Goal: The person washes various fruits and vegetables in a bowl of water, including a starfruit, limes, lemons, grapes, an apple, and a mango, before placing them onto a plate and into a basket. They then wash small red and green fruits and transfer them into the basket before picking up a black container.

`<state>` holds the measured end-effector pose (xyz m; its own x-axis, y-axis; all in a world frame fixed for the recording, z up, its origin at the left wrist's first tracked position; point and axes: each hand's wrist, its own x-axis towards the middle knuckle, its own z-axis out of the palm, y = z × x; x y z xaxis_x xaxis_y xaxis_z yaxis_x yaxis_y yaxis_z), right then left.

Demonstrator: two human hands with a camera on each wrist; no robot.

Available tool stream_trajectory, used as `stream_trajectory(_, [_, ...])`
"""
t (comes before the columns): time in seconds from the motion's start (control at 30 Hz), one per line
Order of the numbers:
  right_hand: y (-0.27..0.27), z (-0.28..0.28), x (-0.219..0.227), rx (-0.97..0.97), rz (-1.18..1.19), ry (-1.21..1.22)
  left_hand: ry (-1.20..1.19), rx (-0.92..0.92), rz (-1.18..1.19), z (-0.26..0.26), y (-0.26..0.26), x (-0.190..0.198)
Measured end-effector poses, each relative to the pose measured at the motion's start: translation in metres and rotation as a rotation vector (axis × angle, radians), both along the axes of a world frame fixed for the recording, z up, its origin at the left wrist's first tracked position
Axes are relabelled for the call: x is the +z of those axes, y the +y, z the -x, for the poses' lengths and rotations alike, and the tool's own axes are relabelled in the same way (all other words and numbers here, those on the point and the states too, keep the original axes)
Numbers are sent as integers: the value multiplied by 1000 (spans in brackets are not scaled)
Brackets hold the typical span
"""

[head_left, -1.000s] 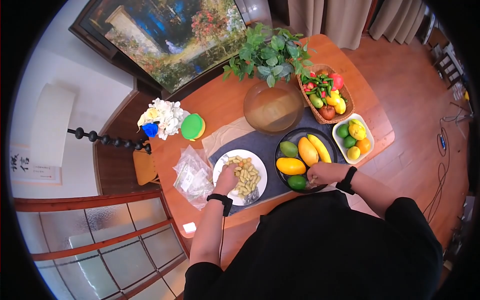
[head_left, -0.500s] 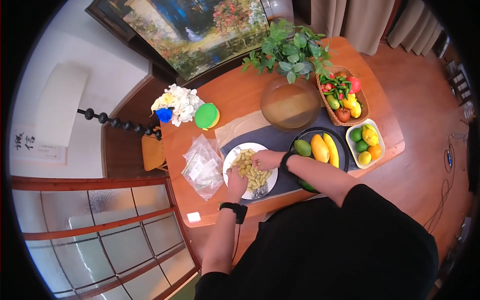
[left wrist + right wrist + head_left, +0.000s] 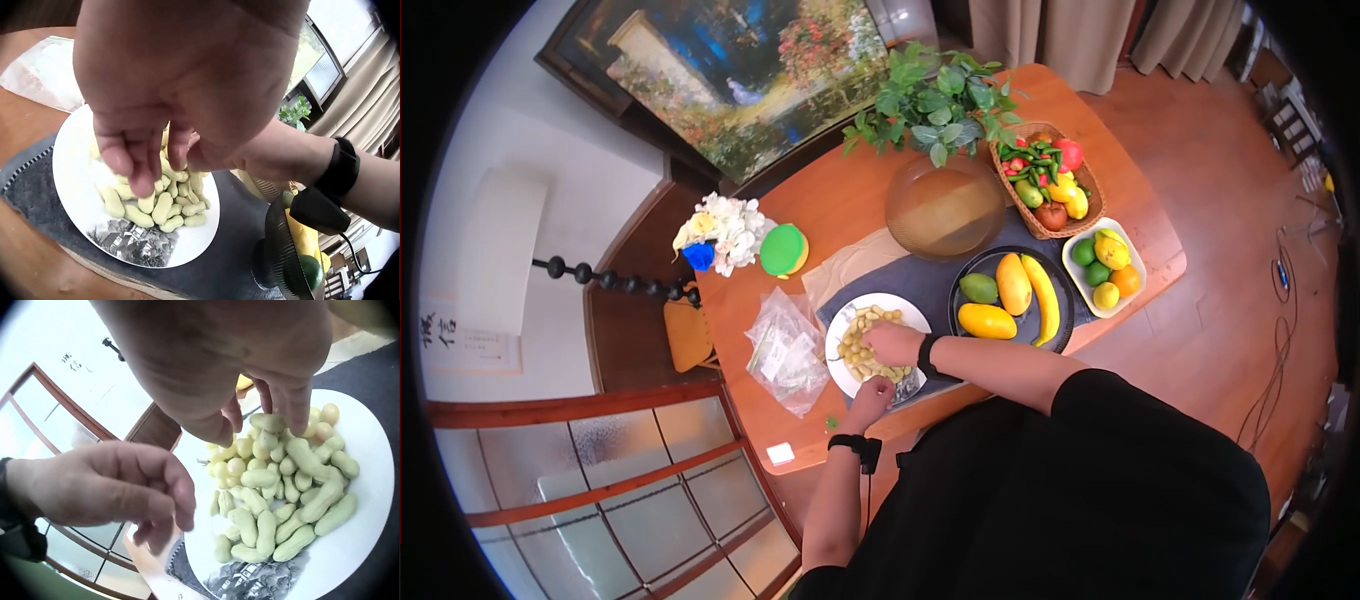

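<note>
A white plate holds a heap of pale peanuts beside yellow-green grapes. Over the heap, my right hand points its spread fingers down, with a peanut between them; a gap shows on the thumb side. My left hand hovers at the plate's near edge, fingers loosely bent and empty. In the head view a small green bit lies near the left wrist.
Right of the plate is a black tray with mangoes, a banana and a green fruit. Beyond stand a glass bowl, a wicker basket and a white fruit dish. A plastic bag lies left.
My right hand has gone left from the black tray to the heap on the plate. My left hand has drawn back to the near edge. A small green bit now shows beside the left wrist.
</note>
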<state>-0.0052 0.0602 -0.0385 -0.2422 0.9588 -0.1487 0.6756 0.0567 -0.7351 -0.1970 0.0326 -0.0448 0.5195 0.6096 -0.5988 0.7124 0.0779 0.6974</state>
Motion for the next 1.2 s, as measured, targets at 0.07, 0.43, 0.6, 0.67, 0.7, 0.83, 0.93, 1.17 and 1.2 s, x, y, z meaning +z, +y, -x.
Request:
stream_trajectory(0.07, [-12, -15, 24, 30, 7, 157, 8, -19, -2, -5, 3, 3])
stream_trajectory(0.43, [-152, -239, 92, -822, -108, 164, -199, -188, -558, -111, 15, 81])
stream_trajectory(0.6, [-180, -220, 86, -583, -11, 117, -426, -571, -871, -200, -5, 110])
stream_trajectory(0.67, [-177, -206, 81, -416, 145, 41, -326, -773, -971, -220, -9, 106])
stream_trajectory(0.7, [-176, -201, 83, -424, 143, 41, -298, -785, -1006, -229, -8, 108])
stream_trajectory(0.83, [-173, -177, 77, -114, 260, -226, -178, -811, -1002, -250, 10, 72])
stream_trajectory(0.93, [-175, -172, 65, -66, 246, -245, -134, -897, -1000, -258, 15, 65])
stream_trajectory(1.17, [-191, -195, 68, -50, 65, -328, 126, -874, -929, -268, 15, 55])
stream_trajectory(1.2, [-193, -198, 71, -59, 36, -399, 127, -884, -942, -267, 15, 52])
